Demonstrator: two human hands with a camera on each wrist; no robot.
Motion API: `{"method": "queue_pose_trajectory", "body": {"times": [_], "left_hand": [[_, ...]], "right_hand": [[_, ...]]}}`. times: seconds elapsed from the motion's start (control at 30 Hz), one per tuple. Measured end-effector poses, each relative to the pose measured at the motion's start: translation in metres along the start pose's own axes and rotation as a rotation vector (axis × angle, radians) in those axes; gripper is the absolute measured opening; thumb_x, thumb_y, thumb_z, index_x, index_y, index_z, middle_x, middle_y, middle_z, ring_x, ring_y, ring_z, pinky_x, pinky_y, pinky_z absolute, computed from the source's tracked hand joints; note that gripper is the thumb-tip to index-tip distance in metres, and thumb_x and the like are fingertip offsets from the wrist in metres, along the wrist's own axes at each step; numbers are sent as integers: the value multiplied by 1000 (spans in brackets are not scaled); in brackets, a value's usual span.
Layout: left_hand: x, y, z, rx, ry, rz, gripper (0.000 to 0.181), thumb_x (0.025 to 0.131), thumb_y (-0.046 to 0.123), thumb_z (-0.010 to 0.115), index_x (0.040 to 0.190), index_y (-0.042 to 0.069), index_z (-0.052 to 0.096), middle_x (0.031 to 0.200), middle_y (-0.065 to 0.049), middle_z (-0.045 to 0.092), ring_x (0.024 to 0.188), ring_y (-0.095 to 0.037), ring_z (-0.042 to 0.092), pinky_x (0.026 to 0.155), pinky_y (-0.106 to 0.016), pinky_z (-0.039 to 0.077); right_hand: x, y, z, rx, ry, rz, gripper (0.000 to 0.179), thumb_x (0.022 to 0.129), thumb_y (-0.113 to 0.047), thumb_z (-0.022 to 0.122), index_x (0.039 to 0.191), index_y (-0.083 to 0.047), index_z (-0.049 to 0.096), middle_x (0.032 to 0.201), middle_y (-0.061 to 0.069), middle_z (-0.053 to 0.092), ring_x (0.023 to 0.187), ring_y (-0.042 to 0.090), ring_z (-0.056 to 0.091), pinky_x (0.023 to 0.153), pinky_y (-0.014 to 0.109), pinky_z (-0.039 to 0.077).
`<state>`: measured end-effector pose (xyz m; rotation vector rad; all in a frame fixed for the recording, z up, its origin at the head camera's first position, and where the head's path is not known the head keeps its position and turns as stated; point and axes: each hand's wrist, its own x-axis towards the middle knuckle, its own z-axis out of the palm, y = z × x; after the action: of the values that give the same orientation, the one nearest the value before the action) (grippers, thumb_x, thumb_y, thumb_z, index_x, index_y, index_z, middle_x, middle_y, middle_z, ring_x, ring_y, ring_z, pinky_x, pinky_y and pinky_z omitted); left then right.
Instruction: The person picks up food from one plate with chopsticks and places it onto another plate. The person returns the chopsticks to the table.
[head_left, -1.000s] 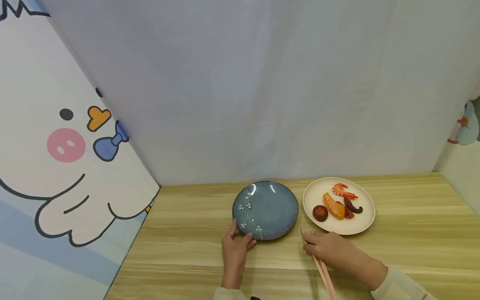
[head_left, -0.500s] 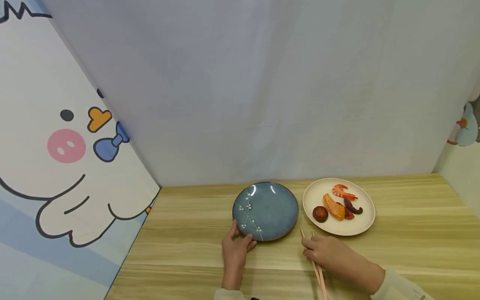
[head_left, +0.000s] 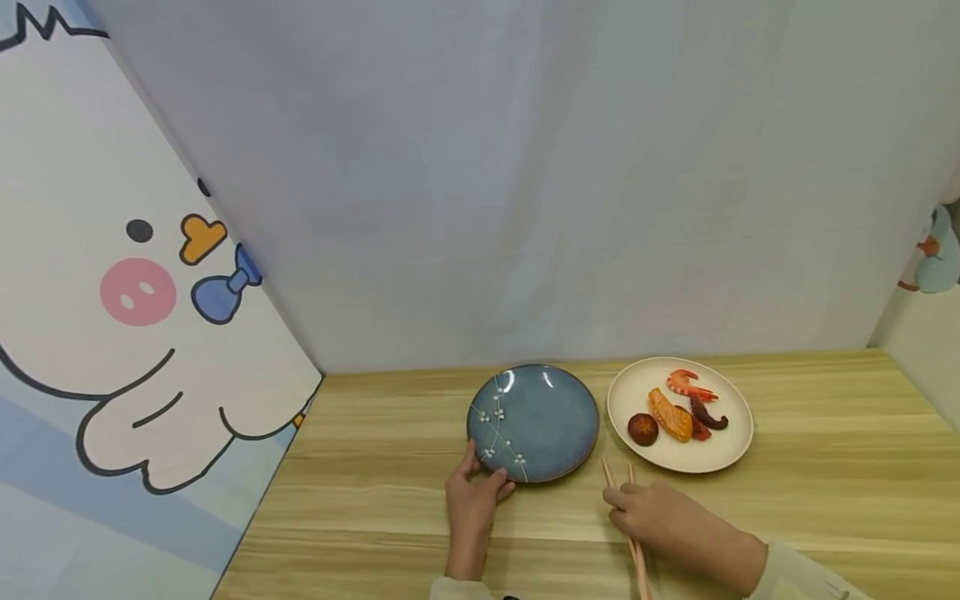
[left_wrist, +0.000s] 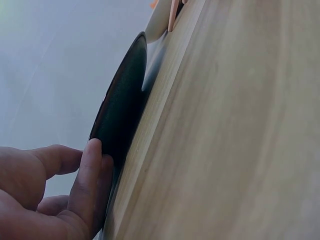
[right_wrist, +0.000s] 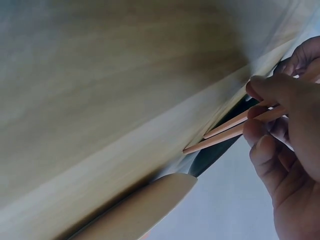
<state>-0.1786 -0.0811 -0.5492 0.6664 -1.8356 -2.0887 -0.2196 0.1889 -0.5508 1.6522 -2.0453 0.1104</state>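
A blue round plate (head_left: 547, 421) with a white blossom branch lies on the wooden table, and my left hand (head_left: 472, 504) holds its near-left rim. The left wrist view shows the fingers (left_wrist: 87, 175) of that hand against the edge of the plate. My right hand (head_left: 660, 517) grips a pair of light wooden chopsticks (right_wrist: 225, 137), their tips slightly apart and pointing away from me, low over the table between the two plates. To the right is a cream plate (head_left: 723, 454) bearing a shrimp (head_left: 690, 386), a piece of salmon (head_left: 670, 415), a mushroom (head_left: 642, 429) and a dark tentacle (head_left: 705, 412).
Behind both plates rises a pale cloth backdrop (head_left: 562, 183). On the left stands a panel with a cartoon figure (head_left: 138, 292). The wooden table (head_left: 360, 483) runs out to both sides. A red piece (head_left: 700, 431) lies partly hidden beside the salmon.
My right hand has dropped slightly toward me, and the rear ends of the chopsticks have swung left. My left hand stays at the blue plate; the food has not moved.
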Motion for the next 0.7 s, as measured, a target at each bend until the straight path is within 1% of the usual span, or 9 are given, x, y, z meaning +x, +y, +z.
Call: {"method": "queue_pose_trajectory", "body": {"times": [0.13, 0.23, 0.33, 0.47, 0.57, 0.7], "left_hand": [[0, 0, 0, 1, -3, -2, 84, 84, -22, 67, 160, -7, 35, 122, -25, 43, 65, -11, 58, 62, -21, 65], [1, 0, 0, 0, -3, -3, 84, 84, -22, 67, 160, -7, 34, 122, -25, 43, 65, -10, 58, 62, -21, 65], [0, 1, 0, -4, -2, 2, 84, 84, -23, 66, 160, -8, 34, 122, -26, 43, 64, -10, 58, 62, -21, 65], [-1, 1, 0, -12, -4, 8, 84, 83, -25, 65, 159, -10, 33, 120, -26, 43, 64, -10, 57, 61, -20, 64], [-1, 1, -1, -16, -2, 0, 84, 83, -24, 66, 159, -9, 34, 121, -25, 43, 64, -10, 57, 61, -20, 64], [-2, 2, -2, -20, -4, -3, 84, 83, -24, 66, 160, -9, 33, 123, -26, 43, 65, -10, 58, 61, -20, 64]], "right_hand": [[1, -2, -2, -9, -30, 7, 33, 64, -16, 93, 70, -19, 61, 85, -6, 50, 65, 7, 51, 40, 18, 36], [2, -4, -3, -33, -38, 4, 31, 63, -15, 93, 70, -18, 63, 84, -6, 50, 65, 8, 52, 40, 19, 38], [2, -6, -4, -50, -55, 8, 30, 64, -16, 92, 71, -18, 64, 83, -5, 50, 65, 8, 53, 40, 19, 39], [3, -10, -5, -47, -91, 24, 29, 65, -14, 92, 74, -16, 65, 83, -3, 50, 64, 8, 52, 41, 19, 39], [4, -13, -6, -37, -109, 35, 28, 67, -13, 92, 76, -15, 66, 83, -3, 50, 64, 8, 52, 42, 19, 40], [4, -15, -6, -27, -113, 52, 26, 68, -13, 91, 77, -14, 67, 83, -3, 50, 65, 8, 52, 43, 19, 41]]}}
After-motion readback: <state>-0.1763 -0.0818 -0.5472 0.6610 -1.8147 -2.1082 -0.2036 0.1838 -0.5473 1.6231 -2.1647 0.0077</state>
